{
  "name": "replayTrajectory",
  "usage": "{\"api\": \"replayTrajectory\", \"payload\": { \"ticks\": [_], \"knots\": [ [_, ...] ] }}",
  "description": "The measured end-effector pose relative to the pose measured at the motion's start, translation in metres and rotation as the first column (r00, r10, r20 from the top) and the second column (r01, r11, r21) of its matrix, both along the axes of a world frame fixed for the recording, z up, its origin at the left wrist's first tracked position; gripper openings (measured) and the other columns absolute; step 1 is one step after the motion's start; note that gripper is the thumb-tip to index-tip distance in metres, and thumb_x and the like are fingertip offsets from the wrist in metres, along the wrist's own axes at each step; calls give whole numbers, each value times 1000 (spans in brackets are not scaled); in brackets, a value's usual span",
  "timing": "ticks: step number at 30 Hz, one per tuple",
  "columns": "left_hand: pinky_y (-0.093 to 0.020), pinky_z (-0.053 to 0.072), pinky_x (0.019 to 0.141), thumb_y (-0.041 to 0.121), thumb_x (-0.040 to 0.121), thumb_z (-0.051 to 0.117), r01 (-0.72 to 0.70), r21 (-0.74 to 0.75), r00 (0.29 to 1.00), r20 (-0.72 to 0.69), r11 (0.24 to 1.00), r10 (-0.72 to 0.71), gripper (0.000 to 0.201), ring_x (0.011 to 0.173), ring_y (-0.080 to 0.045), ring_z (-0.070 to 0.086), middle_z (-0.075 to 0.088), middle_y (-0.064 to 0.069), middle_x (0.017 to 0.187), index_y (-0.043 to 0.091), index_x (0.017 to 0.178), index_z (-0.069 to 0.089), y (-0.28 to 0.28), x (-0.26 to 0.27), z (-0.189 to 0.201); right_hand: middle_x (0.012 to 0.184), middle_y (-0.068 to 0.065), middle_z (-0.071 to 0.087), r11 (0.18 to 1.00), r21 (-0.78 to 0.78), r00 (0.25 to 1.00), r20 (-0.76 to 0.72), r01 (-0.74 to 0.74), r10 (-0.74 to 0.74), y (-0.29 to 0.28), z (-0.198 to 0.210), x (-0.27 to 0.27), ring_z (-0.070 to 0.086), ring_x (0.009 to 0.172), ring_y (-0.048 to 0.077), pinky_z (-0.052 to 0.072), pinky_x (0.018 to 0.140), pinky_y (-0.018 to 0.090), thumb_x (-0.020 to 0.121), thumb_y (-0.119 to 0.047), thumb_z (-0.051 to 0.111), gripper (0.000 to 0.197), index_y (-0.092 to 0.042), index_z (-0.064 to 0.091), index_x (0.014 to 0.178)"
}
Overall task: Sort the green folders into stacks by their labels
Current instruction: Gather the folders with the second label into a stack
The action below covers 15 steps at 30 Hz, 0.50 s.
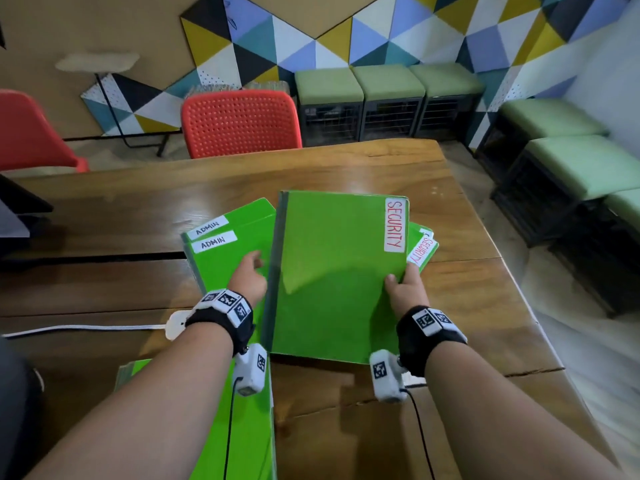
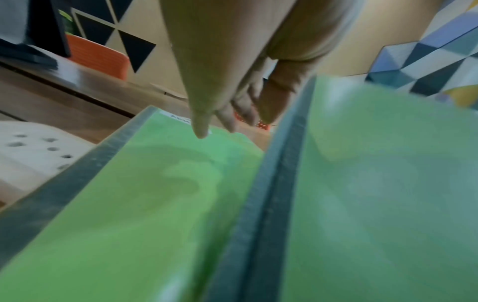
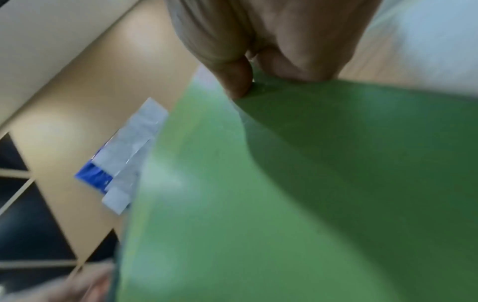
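Observation:
A green folder labelled SECURITY (image 1: 332, 271) is lifted over the wooden table (image 1: 138, 209), tilted. My right hand (image 1: 403, 285) pinches its right edge, thumb on top; the right wrist view shows the cover (image 3: 284, 183) bending under that hand (image 3: 248, 77). Beneath its right side lies another SECURITY folder (image 1: 423, 249). To the left lie two green folders labelled ADMIN (image 1: 221, 251), one on the other. My left hand (image 1: 251, 275) hovers above them with fingers (image 2: 232, 114) straight, beside the held folder's dark spine (image 2: 279, 183), holding nothing. More green folders (image 1: 242, 431) lie under my left forearm.
A white power strip (image 1: 175, 323) with its cable lies on the table at the left. Red chairs (image 1: 239, 123) stand behind the table. Green stools (image 1: 388, 98) line the back and right walls. A dark object (image 1: 20, 202) sits at the table's left edge.

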State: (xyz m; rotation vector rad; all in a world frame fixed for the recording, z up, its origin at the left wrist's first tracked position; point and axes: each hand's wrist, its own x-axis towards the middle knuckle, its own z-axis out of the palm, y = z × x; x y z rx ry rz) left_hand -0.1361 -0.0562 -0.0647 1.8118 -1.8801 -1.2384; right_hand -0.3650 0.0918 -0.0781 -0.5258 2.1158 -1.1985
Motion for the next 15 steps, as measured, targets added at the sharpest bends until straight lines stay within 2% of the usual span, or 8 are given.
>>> {"api": "replayTrajectory", "payload": {
  "ticks": [2,3,6,7,8,11,13,15],
  "knots": [
    [-43,41,107,0,88,48,-131,-49,970,200,990,138,63,130,-36,48,43,-16,148,10,147,32,-15,16,-2,118,14,56,998,44,999,8,52,-53,-6,-5,-11,58,96,26,52,79,38,96,-10,49,38,-6,41,133],
    [-43,44,105,9,85,56,-134,-39,934,329,990,139,63,126,-37,50,46,-18,143,9,144,36,-21,27,-3,122,14,56,996,65,997,17,69,-70,-8,-8,-16,58,102,27,52,84,40,96,-10,49,41,-7,39,136],
    [-42,52,95,32,59,74,-22,228,780,613,973,-126,74,114,-34,59,54,-16,132,14,128,53,-34,53,-13,129,13,54,988,119,994,40,94,-100,-11,-19,-28,58,108,28,52,88,42,96,-9,49,50,-10,35,143],
    [-42,52,96,35,61,73,30,249,732,654,968,-191,71,115,-34,59,53,-16,133,13,126,54,-40,58,-21,129,12,54,986,135,993,46,98,-105,-11,-24,-29,58,106,27,52,87,40,95,-8,49,50,-10,35,143],
    [-41,51,95,35,69,71,33,241,729,658,970,-189,64,117,-34,58,53,-17,134,10,126,55,-46,59,-27,130,12,54,984,151,993,49,96,-104,-11,-28,-30,58,105,26,52,84,40,95,-8,49,50,-10,35,143],
    [-37,50,87,17,89,60,-124,168,885,465,978,32,47,120,-36,57,56,-23,134,-3,130,54,-58,51,-32,129,12,55,975,209,995,46,75,-87,-12,-39,-29,55,93,22,47,67,31,96,-8,48,50,-11,35,144],
    [-31,47,79,12,90,58,-222,161,920,362,962,152,46,121,-36,57,56,-23,134,-5,132,52,-67,47,-37,125,13,56,968,239,995,44,78,-91,-11,-46,-27,53,89,21,46,68,31,96,-7,48,50,-11,34,144],
    [-34,49,88,10,89,55,-302,135,918,308,944,249,47,119,-38,57,55,-24,133,-2,134,49,-75,46,-45,116,11,56,965,243,992,65,94,-113,-9,-50,-27,55,86,21,48,71,34,96,-6,47,50,-11,35,144]
  ]
}}
